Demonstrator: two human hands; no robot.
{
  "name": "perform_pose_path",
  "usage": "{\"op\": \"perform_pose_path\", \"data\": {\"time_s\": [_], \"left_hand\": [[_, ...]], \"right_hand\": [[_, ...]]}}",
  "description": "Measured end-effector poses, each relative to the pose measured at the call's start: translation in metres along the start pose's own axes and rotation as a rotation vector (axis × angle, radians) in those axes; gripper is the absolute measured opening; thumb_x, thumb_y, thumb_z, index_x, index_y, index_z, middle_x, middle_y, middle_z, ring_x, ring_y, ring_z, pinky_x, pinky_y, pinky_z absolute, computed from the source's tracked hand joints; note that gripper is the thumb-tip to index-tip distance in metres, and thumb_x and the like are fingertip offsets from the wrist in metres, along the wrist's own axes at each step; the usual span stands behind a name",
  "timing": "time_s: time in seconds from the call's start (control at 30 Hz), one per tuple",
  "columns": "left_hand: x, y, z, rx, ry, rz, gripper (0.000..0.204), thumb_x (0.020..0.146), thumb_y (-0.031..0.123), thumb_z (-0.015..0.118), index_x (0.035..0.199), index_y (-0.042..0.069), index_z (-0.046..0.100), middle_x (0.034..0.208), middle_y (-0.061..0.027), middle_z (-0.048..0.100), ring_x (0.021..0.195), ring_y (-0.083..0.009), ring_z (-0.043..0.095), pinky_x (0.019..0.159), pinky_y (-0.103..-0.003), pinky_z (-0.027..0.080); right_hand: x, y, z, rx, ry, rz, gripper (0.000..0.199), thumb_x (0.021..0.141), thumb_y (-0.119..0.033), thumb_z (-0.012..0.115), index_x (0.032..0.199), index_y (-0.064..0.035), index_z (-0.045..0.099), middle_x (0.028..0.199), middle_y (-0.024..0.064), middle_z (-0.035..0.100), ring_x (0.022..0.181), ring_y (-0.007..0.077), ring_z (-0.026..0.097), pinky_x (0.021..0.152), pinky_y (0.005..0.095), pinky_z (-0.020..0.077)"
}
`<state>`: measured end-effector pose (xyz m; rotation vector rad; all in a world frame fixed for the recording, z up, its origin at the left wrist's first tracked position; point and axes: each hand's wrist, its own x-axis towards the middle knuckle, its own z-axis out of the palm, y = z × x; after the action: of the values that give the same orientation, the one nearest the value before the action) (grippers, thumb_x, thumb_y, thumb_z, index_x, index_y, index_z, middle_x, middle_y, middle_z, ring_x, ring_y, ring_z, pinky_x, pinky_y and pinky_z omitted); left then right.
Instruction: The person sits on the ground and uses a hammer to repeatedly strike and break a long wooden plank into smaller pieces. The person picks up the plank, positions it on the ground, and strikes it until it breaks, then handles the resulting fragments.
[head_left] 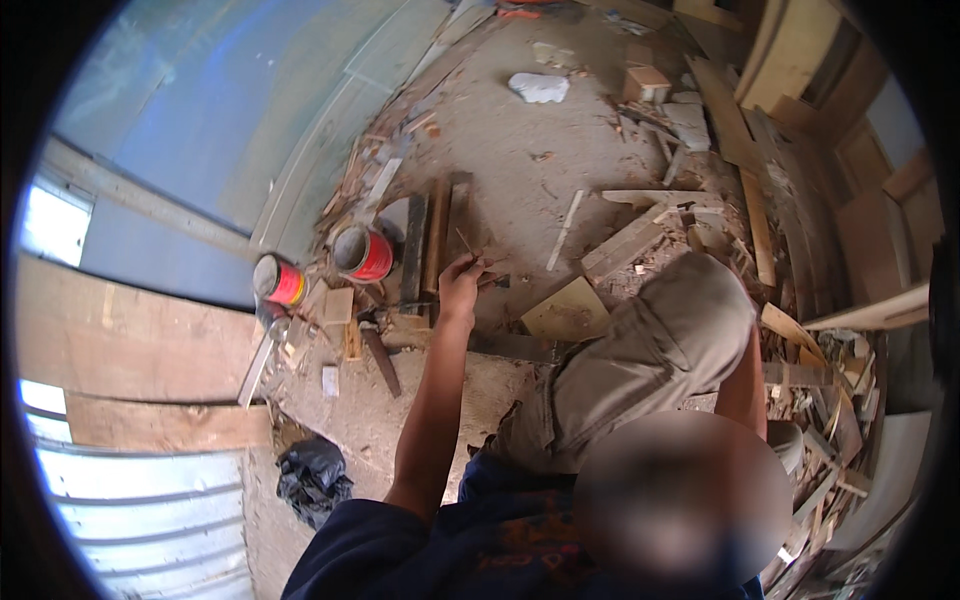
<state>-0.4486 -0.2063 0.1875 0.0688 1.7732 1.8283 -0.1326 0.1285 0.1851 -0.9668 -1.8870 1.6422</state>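
My left hand (461, 284) reaches forward over the dusty floor, fingers closed in a pinch. A thin, stick-like piece (464, 240) juts up from the fingers; its exact kind is too small to make out. Just left of that hand lie long wooden bars (436, 235), one of them dark. Small dark bits (492, 281) are on the ground right beside the fingers. My right forearm (742, 392) goes down behind my raised knee (690, 310), which hides the right hand. A square of plywood (566, 311) lies between the knee and the left hand.
Two red-labelled cans (374, 257) stand at left, near a handsaw-like blade (380, 361). A black plastic bag (313, 480) sits lower left. Wooden blocks (630, 243) and scrap heaps (840, 400) flank my right side. A pale strip (566, 230) and white sheet (538, 88) lie ahead.
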Motion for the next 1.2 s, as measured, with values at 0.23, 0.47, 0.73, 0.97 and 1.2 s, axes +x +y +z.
{"op": "perform_pose_path", "data": {"time_s": [0.23,0.47,0.73,0.97,1.2], "left_hand": [[0.047,-0.005,-0.099,-0.101,0.213,0.096,0.028,0.091,0.009,0.059,0.117,0.0,0.056,0.093,-0.0119,0.068,0.079,-0.02,0.066,0.064,-0.034,0.054],[0.131,0.047,-0.236,0.237,0.635,-0.173,0.049,0.088,0.039,0.062,0.116,-0.002,0.059,0.105,-0.0159,0.063,0.088,-0.0256,0.063,0.066,-0.037,0.055],[0.102,-0.017,-0.078,0.332,-0.047,-0.036,0.055,0.088,0.042,0.063,0.129,0.006,0.052,0.118,-0.0102,0.062,0.103,-0.0226,0.061,0.083,-0.04,0.05],[0.08,0.075,0.103,0.247,-0.44,0.22,0.049,0.093,0.041,0.057,0.124,0.003,0.055,0.12,-0.0101,0.061,0.108,-0.0212,0.058,0.092,-0.04,0.045],[-0.046,0.191,0.274,-0.064,-1.002,0.418,0.041,0.096,0.036,0.053,0.119,0.002,0.057,0.11,-0.009,0.063,0.101,-0.0174,0.058,0.09,-0.035,0.044]], "right_hand": [[0.073,-0.115,0.041,-0.444,-0.223,0.106,0.046,0.086,-0.023,0.066,0.123,0.0021,0.053,0.066,0.0019,0.053,0.048,0.011,0.052,0.042,0.0296,0.0422],[0.051,-0.122,0.077,-0.328,-0.358,0.053,0.054,0.084,-0.023,0.069,0.13,-0.0014,0.052,0.069,0.003,0.057,0.05,0.0116,0.054,0.045,0.0297,0.0437],[0.002,0.028,0.013,-0.542,-0.13,0.289,0.052,0.08,-0.028,0.073,0.122,-0.0014,0.058,0.072,0.0064,0.063,0.054,0.0153,0.059,0.05,0.0323,0.0485],[-0.095,0.091,-0.02,-0.138,0.338,0.378,0.045,0.08,-0.027,0.073,0.116,-0.0023,0.062,0.07,0.0077,0.064,0.055,0.0175,0.061,0.051,0.0337,0.0498],[-0.233,0.138,-0.072,0.081,1.079,0.51,0.033,0.086,-0.025,0.067,0.105,0.0007,0.061,0.067,0.0058,0.059,0.049,0.0135,0.057,0.043,0.0304,0.0459]]}}
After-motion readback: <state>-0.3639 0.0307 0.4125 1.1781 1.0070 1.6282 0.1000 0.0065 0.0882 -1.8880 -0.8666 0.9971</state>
